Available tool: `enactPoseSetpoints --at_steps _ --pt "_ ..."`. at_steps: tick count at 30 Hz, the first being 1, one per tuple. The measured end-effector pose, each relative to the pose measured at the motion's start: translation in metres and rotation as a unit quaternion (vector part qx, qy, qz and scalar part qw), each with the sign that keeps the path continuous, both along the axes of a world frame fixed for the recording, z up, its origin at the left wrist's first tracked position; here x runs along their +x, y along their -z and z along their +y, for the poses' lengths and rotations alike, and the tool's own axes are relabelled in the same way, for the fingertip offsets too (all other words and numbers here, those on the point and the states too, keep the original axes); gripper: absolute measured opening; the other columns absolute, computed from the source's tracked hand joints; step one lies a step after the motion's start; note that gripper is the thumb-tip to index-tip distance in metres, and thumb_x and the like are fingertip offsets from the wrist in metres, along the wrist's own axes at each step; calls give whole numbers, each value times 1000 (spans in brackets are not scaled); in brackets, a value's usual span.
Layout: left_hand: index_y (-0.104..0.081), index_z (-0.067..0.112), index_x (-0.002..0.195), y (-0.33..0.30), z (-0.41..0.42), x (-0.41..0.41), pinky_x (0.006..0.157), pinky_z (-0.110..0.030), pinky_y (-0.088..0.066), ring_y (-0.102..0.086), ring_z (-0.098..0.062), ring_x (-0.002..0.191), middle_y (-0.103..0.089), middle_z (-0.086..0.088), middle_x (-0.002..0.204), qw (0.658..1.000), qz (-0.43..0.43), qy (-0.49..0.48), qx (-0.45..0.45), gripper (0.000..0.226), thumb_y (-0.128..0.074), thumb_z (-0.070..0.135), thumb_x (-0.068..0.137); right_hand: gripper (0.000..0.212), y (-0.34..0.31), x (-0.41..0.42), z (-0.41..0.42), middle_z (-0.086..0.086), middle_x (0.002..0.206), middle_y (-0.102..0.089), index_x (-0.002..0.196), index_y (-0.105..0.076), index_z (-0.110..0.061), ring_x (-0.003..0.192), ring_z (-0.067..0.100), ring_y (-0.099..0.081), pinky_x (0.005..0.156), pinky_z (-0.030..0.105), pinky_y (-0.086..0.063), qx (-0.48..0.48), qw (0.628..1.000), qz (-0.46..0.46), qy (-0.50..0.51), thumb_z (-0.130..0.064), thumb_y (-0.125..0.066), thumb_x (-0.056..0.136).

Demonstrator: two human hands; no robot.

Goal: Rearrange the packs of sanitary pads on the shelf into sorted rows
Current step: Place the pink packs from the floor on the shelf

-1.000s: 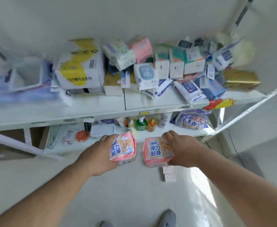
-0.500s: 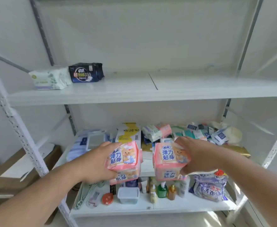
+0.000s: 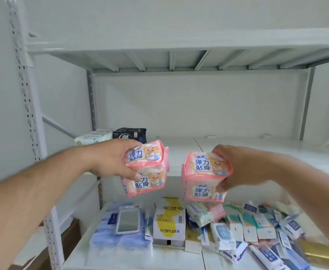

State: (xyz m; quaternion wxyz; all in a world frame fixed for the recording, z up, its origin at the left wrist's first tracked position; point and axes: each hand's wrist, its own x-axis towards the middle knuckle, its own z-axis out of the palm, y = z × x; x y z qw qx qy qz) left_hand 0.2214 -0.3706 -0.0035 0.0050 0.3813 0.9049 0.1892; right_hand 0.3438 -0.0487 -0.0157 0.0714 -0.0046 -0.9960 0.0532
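Note:
My left hand [image 3: 109,158] grips a pink pad pack [image 3: 147,170] printed with a bear, held in front of the middle shelf [image 3: 237,151]. A matching pink pack [image 3: 203,177] is gripped by my right hand [image 3: 243,168], level with the first and a short gap to its right. At the shelf's back left lie a white pack [image 3: 92,136] and a dark blue pack [image 3: 130,133], side by side. More pad packs [image 3: 204,213] lie jumbled on the lower shelf [image 3: 78,258].
The lower shelf holds a yellow and white box [image 3: 169,221], blue wrapped bundles [image 3: 105,240] with a clear case on top, several small boxes [image 3: 247,227] and a gold pack [image 3: 323,254]. A perforated upright [image 3: 29,106] stands at the left. Another shelf [image 3: 179,45] hangs overhead.
Both hands have lifted the pink packs from the lower shelf's height up to the middle shelf. The view has tilted upward, bringing the shelf above into sight.

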Motion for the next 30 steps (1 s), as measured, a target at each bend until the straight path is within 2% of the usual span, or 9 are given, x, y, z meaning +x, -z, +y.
enactPoseSetpoints --at_steps 4,10,20,25,27,30 --pt "-58 34 115 -32 28 -47 82 -25 -54 -68 0 89 -71 20 99 999 20 -29 -21 54 -87 34 70 63 -17 -50 27 -12 92 -66 100 -50 -34 81 9 -63 79 37 -55 -21 1000 12 -6 -50 -89 53" --pt "-58 35 115 -61 79 -128 88 -34 -55 -68 -5 92 -71 19 99 995 31 -75 -53 58 -88 41 66 63 -27 -129 66 -15 92 -67 101 -50 -36 82 7 -64 78 36 -56 -55 998 21 -28 -50 -90 54" --pt "-56 35 115 -73 133 -240 91 -39 -55 -70 -10 93 -72 16 102 992 29 -91 -87 60 -86 46 64 58 -28 -221 100 -14 92 -68 100 -52 -35 82 7 -66 76 33 -56 -86 996 -5 -37 -45 -90 58" --pt "-57 30 116 -69 152 -296 94 -39 -53 -68 -10 95 -71 15 103 990 41 -92 -100 57 -86 42 68 60 -29 -252 104 -13 94 -69 104 -53 -34 86 11 -67 80 39 -58 -97 995 -1 -28 -42 -91 58" --pt "-55 26 121 -70 159 -316 96 -39 -51 -66 -12 99 -70 13 108 988 48 -90 -117 60 -84 42 71 60 -30 -265 103 -13 95 -69 105 -53 -34 86 11 -67 81 40 -57 -102 995 0 -21 -42 -92 59" --pt "-38 20 141 -69 169 -351 102 -38 -47 -60 -16 110 -61 9 125 985 60 -95 -134 86 -83 44 72 60 -32 -289 96 -14 94 -70 105 -54 -34 85 8 -67 80 36 -56 -106 994 -4 -16 -40 -93 60"
